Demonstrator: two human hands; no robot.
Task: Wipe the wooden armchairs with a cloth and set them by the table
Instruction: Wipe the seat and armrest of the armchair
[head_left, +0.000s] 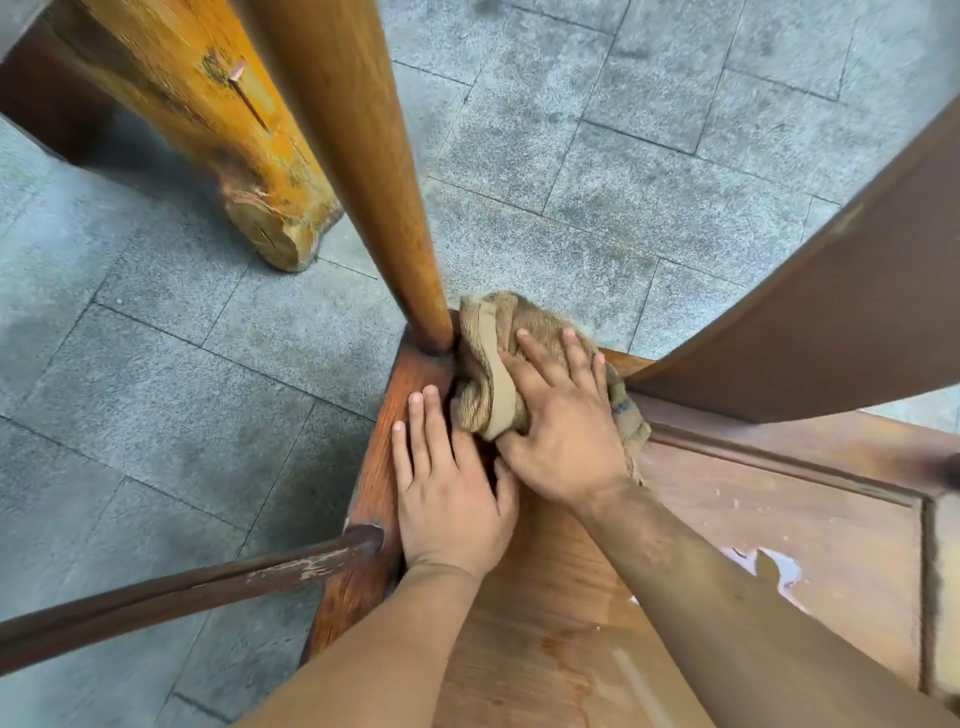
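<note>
tan cloth (491, 374) is lying bunched in the armchair (571, 597) seat's corner, the right hand (563, 415) pressing it with splayed fingers, the left hand (449, 493) resting flat, grasping nothing.

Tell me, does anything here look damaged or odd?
Yes. The seat finish is peeling, with a pale bare patch at right. The armrest rod has chipped paint, and the log leg is split with a nail sticking out.
</note>
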